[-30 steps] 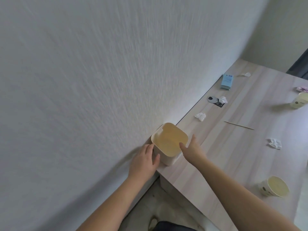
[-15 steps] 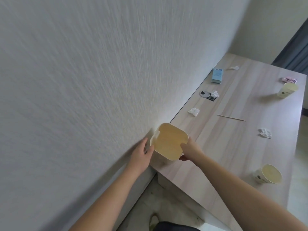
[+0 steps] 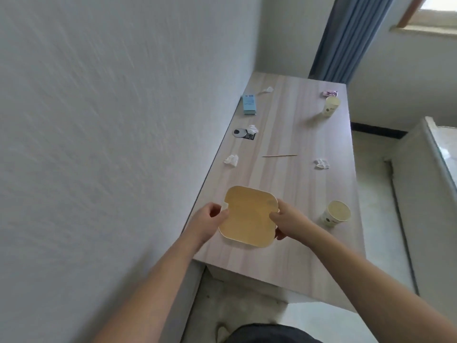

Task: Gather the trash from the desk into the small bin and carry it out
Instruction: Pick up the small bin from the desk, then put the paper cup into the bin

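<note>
A small cream bin (image 3: 248, 216) with an open square mouth hangs over the near end of the wooden desk (image 3: 291, 134). My left hand (image 3: 206, 220) grips its left rim and my right hand (image 3: 286, 221) grips its right rim. Trash lies scattered on the desk: crumpled tissues (image 3: 231, 160) (image 3: 321, 163) (image 3: 252, 129) (image 3: 268, 89), a thin wooden stick (image 3: 279, 155), a paper cup (image 3: 335, 214) near my right hand, a second paper cup (image 3: 331, 106) far right, and a pink wrapper (image 3: 330, 93).
A blue box (image 3: 248, 104) and a round black-and-white item (image 3: 240, 132) lie along the wall side of the desk. The white wall (image 3: 111, 120) runs along the left. Blue curtains (image 3: 346, 38) hang beyond the desk; a white counter (image 3: 435, 154) stands at right.
Both hands have taken the bin by its rim and lifted it off the desk corner by the wall, moving it right over the desk. The view has swung toward the desk.
</note>
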A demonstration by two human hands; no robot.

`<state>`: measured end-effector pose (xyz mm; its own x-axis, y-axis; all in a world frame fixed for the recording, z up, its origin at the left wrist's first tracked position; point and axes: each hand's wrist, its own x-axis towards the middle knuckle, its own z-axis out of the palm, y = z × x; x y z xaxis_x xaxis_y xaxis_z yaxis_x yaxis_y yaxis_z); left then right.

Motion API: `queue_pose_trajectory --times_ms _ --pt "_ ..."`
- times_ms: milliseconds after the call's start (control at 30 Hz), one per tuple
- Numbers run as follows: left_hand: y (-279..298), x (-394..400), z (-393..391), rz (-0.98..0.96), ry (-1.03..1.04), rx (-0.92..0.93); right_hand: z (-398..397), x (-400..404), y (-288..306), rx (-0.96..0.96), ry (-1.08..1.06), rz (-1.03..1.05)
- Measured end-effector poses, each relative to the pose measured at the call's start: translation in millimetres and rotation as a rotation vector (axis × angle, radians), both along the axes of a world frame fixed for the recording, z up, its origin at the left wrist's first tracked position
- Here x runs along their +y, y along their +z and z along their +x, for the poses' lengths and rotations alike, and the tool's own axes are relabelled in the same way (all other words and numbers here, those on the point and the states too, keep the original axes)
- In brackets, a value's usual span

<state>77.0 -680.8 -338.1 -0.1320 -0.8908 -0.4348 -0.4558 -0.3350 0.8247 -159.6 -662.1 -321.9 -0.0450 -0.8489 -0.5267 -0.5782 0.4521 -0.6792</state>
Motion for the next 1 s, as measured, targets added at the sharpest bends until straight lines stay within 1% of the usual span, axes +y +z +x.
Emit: queue_pose_trajectory --times_ms 133,200,300,367,467,600,700,833,900,1000 --pt "5.6 -7.1 -33.5 0.078 -0.124 0.099 -31.1 16.7 5.9 0.001 -0.069 -0.016" --pt "9.3 -8.2 -48.5 0.12 -0.155 0.186 -46.5 25.4 3.0 0.011 -0.108 -0.059" --pt "13.3 -10.1 -67.2 0.139 -0.156 0.295 -68.4 36.6 0.6 -0.041 -0.187 -0.124" --pt "13.0 -11.6 -78.0 0.142 -0.135 0.359 -85.4 41.8 -0.3 -0.057 -0.245 -0.133" --pt "12.8 -11.7 -92.2 0.148 -0.138 0.367 -120.2 44.0 -6.5 0.0 -0.34 -0.089" --pt "8.5 -11.7 -105.3 0.154 -0.131 0.337 -170.3 43.6 -18.2 0.14 -0.37 -0.12" --pt "7.3 -10.0 -116.0 0.164 -0.091 0.318 -198.9 34.5 -29.8 0.261 -0.322 -0.109" --pt "8.8 1.5 -132.8 0.154 -0.041 0.279 -217.0 13.6 -51.6 0.532 -0.116 -0.09" --pt "8.4 9.1 -139.5 0.12 0.011 0.267 -218.4 3.4 -62.9 0.572 -0.027 -0.075" --pt "8.2 20.2 -145.4 0.044 0.126 0.27 -218.3 -6.6 -79.8 0.573 0.1 -0.042"
